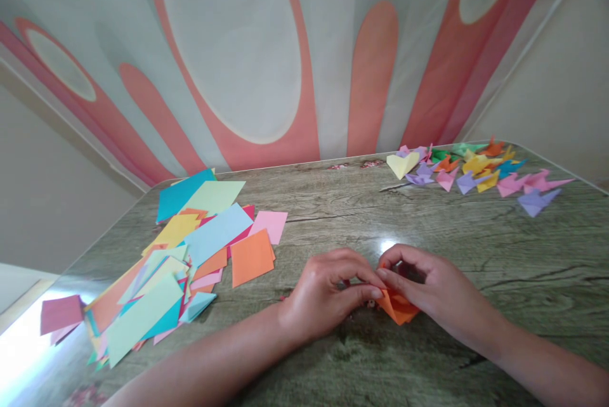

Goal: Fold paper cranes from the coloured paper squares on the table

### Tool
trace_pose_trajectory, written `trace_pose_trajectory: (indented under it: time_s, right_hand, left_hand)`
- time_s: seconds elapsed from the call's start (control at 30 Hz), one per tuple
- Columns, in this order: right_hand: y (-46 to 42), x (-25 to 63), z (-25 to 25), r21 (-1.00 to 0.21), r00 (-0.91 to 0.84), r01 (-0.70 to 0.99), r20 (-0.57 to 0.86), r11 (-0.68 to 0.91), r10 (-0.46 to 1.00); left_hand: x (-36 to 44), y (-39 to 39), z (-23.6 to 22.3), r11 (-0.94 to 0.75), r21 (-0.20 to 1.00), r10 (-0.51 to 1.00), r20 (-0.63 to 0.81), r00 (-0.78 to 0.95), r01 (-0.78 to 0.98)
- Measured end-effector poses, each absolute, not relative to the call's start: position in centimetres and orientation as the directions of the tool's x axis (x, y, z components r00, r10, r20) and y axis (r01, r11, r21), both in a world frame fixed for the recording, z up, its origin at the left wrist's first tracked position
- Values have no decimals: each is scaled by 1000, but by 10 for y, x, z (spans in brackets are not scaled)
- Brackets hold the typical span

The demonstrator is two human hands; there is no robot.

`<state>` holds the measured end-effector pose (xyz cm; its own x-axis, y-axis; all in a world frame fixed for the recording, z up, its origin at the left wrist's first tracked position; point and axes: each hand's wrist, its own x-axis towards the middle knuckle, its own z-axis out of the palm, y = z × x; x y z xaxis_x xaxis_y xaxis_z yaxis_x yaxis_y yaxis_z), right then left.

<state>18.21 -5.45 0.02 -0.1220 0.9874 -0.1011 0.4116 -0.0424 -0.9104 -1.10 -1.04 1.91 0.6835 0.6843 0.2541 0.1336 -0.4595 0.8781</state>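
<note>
A small folded piece of orange paper (398, 307) lies on the wood-grain table (499, 255) near the front middle. My left hand (328, 293) and my right hand (431, 290) meet over it, fingertips pinched together on its top edge. Both hands are closed on the paper, which pokes out below the fingers as a pointed shape. Part of the paper is hidden under my fingers.
A loose heap of coloured paper squares (190, 248) spreads over the table's left side. Several finished folded paper figures (476, 172) in many colours lie at the back right. A wall with orange and grey curved shapes (266, 52) rises behind the table.
</note>
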Motion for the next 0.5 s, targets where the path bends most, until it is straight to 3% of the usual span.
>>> trace_pose_trajectory:
  time_s: [0.27,0.5]
  right_hand:
    - [-51,184,-4,-962,-196,247,-163,-112,967]
    - [-53,188,-2,-963,-239,258,-142,-78,961]
  left_hand:
    - [-10,-4,17,-272,942,776,94,623,197]
    - [-12,-5,14,-169,953,790,-23,613,253]
